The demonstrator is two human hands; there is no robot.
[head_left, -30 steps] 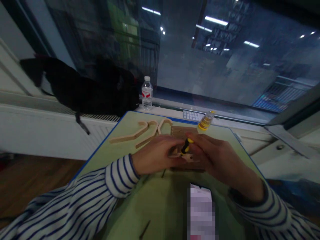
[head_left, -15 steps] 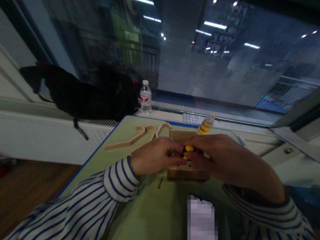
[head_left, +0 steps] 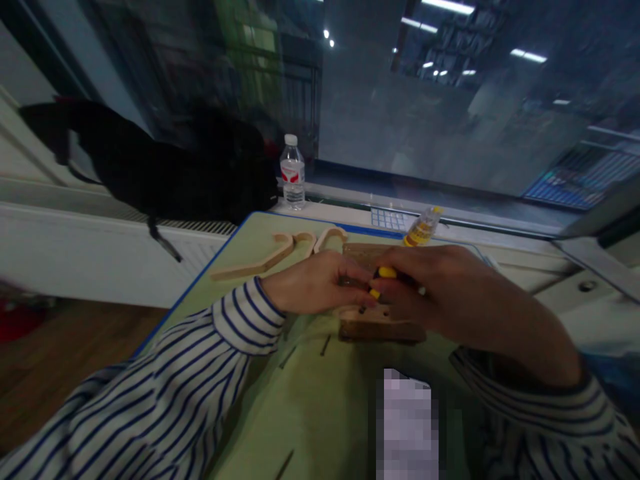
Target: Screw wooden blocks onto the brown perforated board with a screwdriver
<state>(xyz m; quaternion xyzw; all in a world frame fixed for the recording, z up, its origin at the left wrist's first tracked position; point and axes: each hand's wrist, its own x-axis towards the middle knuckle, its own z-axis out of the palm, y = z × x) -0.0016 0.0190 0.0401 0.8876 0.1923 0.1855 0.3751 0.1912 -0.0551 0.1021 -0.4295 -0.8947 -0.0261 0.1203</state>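
My right hand (head_left: 435,287) is closed around a short yellow-and-black screwdriver (head_left: 387,273), its shank hidden by the fingers. Thumb and fingertips of my left hand (head_left: 325,283) are pinched together right beside the tool, above a brown wooden block (head_left: 380,328); whatever lies between them is hidden. Small dark holes show in the block's near part. Curved wooden hook-shaped pieces (head_left: 265,264) lie on the table beyond my left wrist. Thin dark screws or nails, one of them this slim piece (head_left: 325,345), rest on the tabletop near my left sleeve.
The green table (head_left: 310,407) has a blue edge and stands against a window sill. A water bottle (head_left: 293,177) and a yellow-labelled bottle (head_left: 423,228) stand at the back. A black bag (head_left: 185,177) lies at left. A blurred-out pale object (head_left: 409,427) is in front.
The view has tilted down slightly, so everything sits higher in the picture. Both hands stay together over the wooden block, with the screwdriver still in my right hand.
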